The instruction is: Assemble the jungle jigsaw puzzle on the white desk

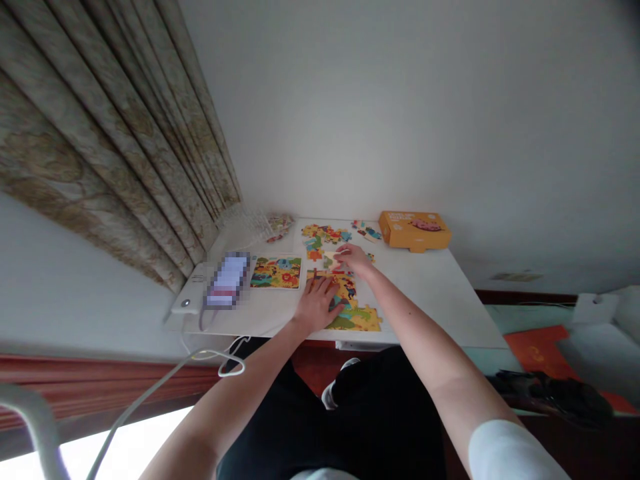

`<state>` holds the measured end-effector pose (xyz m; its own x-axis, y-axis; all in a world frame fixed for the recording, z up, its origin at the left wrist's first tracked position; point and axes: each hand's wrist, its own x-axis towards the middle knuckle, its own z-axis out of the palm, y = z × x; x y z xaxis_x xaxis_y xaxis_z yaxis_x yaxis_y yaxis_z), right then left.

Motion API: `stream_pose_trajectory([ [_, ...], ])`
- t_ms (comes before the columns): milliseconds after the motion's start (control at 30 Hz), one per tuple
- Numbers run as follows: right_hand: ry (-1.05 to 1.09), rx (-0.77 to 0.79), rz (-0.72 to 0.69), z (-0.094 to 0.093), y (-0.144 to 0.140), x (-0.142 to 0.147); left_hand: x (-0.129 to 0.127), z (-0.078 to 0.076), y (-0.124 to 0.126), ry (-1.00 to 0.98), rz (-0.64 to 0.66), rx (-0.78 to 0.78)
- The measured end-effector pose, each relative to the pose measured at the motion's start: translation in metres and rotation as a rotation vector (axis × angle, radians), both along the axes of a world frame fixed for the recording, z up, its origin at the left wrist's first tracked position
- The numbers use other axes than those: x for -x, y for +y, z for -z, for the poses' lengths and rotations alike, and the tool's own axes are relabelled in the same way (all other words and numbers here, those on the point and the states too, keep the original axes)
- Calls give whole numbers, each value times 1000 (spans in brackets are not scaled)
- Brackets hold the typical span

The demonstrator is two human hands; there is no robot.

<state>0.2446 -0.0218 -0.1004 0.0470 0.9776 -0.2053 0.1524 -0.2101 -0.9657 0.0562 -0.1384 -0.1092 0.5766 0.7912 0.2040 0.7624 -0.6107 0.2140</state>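
Observation:
A colourful jigsaw puzzle (356, 315) lies partly joined on the white table (440, 293). My left hand (316, 303) rests flat on its left part, fingers spread. My right hand (354, 257) reaches further out and pinches a puzzle piece (336, 257) just above the joined section. More joined pieces (323, 238) lie beyond it, and loose pieces (367, 231) sit near the far edge.
An orange puzzle box (415, 231) stands at the far right of the table. A printed picture card (276, 272) lies left of the puzzle, beside a phone (229, 280) on a white device with a cable (165, 380). Curtains (115, 133) hang at left.

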Motion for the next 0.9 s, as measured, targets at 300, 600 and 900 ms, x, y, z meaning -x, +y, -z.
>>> stream_pose_trajectory([
  [300, -341, -102, -156, 12, 14, 8, 0, 1, -1, 44, -38, 25],
  [600, -537, -228, -150, 20, 7, 4, 0, 2, 0, 0, -32, 49],
  [900, -644, -378, -115, 29, -6, 6, 1, 1, 1, 1, -27, 34],
])
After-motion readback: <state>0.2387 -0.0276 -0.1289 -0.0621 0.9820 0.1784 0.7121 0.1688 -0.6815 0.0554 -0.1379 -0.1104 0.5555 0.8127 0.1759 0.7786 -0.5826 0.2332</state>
